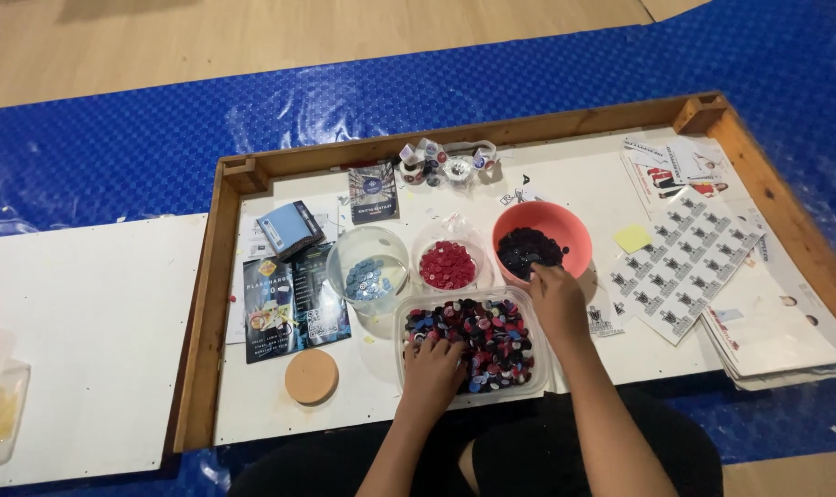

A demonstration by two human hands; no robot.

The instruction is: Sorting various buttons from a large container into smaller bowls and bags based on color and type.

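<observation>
Buttons [478, 336], mixed colours, filled the clear tub under the left hand [432, 366], whose fingers dug in, curled, their closure hidden; they looked small, light, hard, slick, best pinched at the rim. Right hand [556, 299], fingertips drawn together, reached the coral bowl [574, 230] of dark buttons just beyond.

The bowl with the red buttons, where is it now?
In the head view, the clear bowl of red buttons sits mid-tray, between the blue-button bowl and the orange bowl.
</observation>
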